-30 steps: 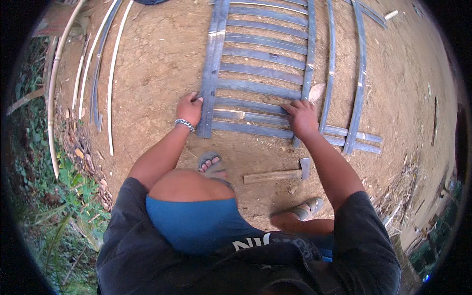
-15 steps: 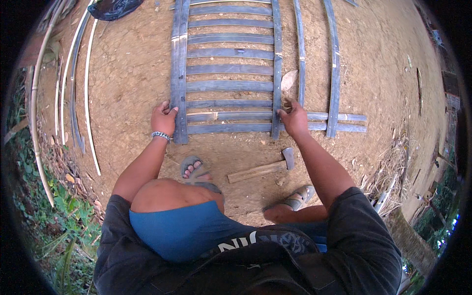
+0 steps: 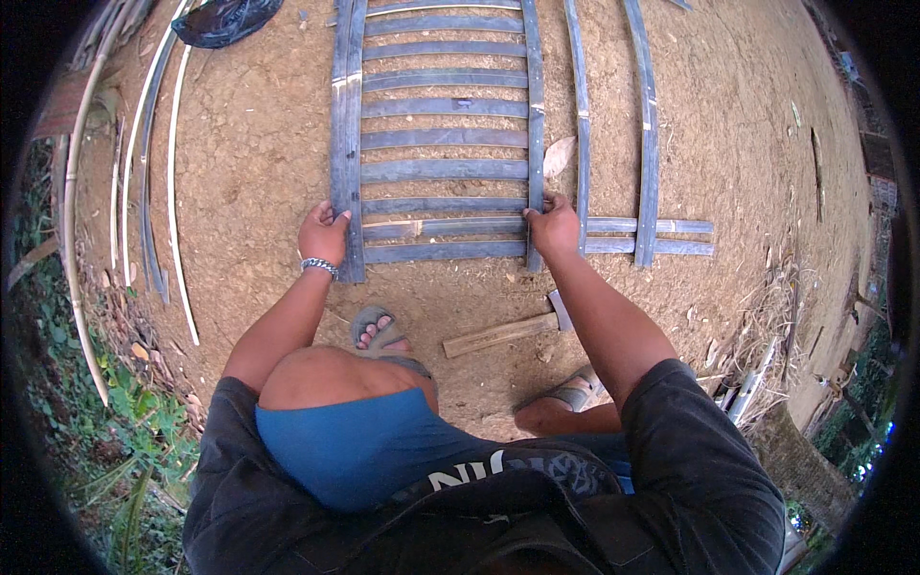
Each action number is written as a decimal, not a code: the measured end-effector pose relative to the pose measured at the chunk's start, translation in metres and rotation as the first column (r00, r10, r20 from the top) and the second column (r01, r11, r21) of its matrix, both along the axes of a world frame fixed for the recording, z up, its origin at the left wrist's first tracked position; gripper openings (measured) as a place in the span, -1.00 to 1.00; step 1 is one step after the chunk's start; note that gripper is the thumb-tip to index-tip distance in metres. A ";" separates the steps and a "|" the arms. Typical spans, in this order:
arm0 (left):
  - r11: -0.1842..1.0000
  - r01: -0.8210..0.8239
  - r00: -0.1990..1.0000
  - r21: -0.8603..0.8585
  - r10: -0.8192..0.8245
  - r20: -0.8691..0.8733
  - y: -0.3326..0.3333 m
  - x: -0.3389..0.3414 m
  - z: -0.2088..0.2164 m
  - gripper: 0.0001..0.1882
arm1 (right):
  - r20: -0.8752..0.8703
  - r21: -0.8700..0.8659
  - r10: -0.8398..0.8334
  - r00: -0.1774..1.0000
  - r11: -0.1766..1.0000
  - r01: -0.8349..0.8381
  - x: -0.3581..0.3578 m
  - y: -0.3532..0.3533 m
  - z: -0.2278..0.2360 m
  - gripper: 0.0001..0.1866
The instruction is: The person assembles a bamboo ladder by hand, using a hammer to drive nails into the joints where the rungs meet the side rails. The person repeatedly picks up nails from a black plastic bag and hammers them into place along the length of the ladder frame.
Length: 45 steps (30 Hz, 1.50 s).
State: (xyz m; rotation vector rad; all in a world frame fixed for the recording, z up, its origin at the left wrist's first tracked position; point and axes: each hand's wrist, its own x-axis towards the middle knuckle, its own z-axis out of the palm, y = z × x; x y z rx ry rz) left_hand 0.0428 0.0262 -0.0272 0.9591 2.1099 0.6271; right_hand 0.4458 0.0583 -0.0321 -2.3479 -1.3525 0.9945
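A ladder-like frame of dark split-bamboo strips lies on the dirt, with several crosswise slats (image 3: 445, 171) between long side strips. My left hand (image 3: 324, 235), with a chain bracelet at the wrist, is closed on the near end of the left side strip (image 3: 349, 172). My right hand (image 3: 553, 227) pinches the inner right side strip (image 3: 535, 125) near its lower end, thumb on top. Two more long strips, an inner one (image 3: 582, 115) and an outer one (image 3: 646, 144), lie to the right. A wooden-handled hatchet (image 3: 498, 335) rests on the ground between my feet and the frame.
Loose pale and dark bamboo strips (image 3: 173, 172) and a long pole (image 3: 72, 211) lie at the left, near a black plastic bag (image 3: 225, 21). Green plants (image 3: 125, 422) edge the lower left. Dry straw (image 3: 767, 335) lies at the right. A dry leaf (image 3: 559, 156) is beside the frame.
My right hand has shifted left, its fingers now closer in on the inner right side strip. My left hand stays at the left side strip.
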 end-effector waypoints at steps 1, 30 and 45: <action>1.000 -0.003 1.000 0.001 0.003 0.016 0.000 -0.001 0.001 -0.42 | -0.011 0.023 -0.003 1.000 1.000 0.003 -0.001 -0.001 -0.002 -0.44; 0.999 0.004 0.989 0.045 -0.010 0.145 -0.003 -0.008 -0.005 -0.36 | -0.012 0.100 -0.036 0.999 0.994 0.037 -0.012 -0.009 0.003 -0.45; 0.999 0.014 0.990 0.033 -0.018 0.137 -0.005 -0.010 -0.001 -0.36 | -0.084 0.089 -0.070 0.994 0.993 0.077 -0.012 -0.009 -0.004 -0.38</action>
